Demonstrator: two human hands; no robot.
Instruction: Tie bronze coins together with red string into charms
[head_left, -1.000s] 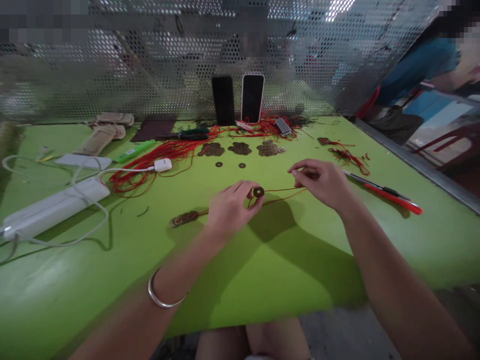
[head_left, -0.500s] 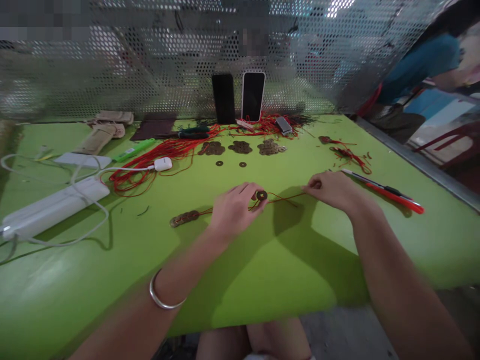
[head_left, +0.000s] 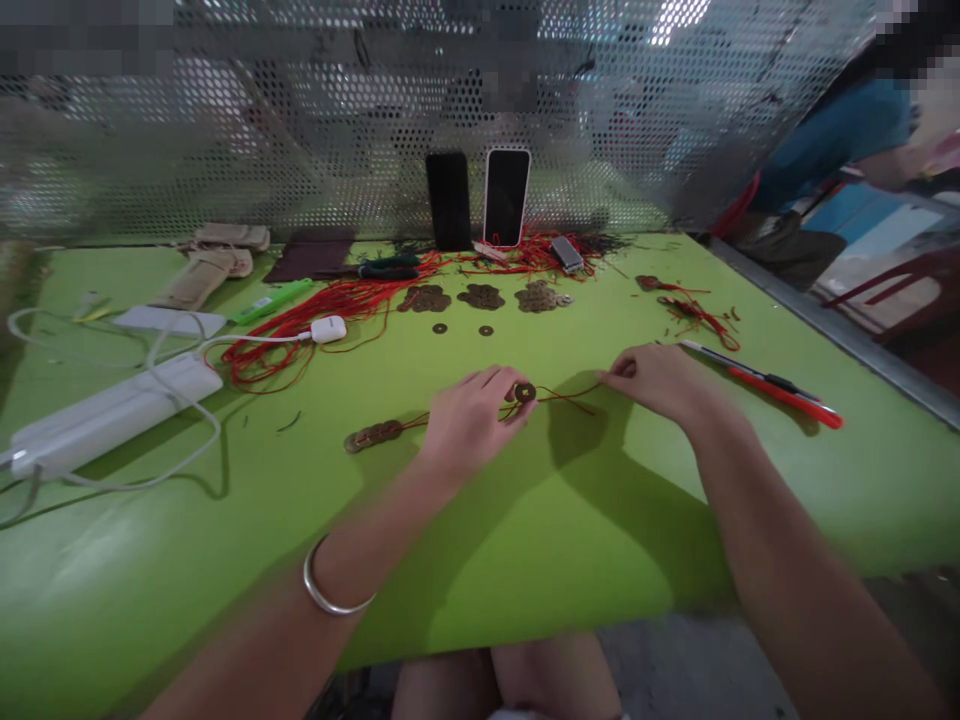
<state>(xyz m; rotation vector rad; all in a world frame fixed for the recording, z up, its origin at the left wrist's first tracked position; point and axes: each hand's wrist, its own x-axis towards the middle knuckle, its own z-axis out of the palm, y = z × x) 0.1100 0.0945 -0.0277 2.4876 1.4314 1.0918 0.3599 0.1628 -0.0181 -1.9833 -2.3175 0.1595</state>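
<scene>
My left hand (head_left: 469, 420) rests on the green table (head_left: 525, 540) and pinches a brown holed coin (head_left: 524, 392) between thumb and fingers. A thin red cord (head_left: 570, 396) runs from that coin to my right hand (head_left: 660, 380), whose fingers are closed on its end. Behind my left hand the cord leads to a row of strung coins (head_left: 373, 435) lying flat on the table. A silver bangle (head_left: 330, 590) sits on my left wrist.
Three heaps of coins (head_left: 480, 296) and two loose coins (head_left: 461, 328) lie farther back, beside a tangle of red cords (head_left: 300, 325). Two phones (head_left: 476, 198) lean on the perforated metal screen. A red-handled tool (head_left: 772, 387) lies right; a white power strip (head_left: 105, 415) left. A person sits far right.
My right hand has come down from a raised position to the table and moved slightly right, drawing the red cord taut. My left hand has kept the coin in nearly the same spot.
</scene>
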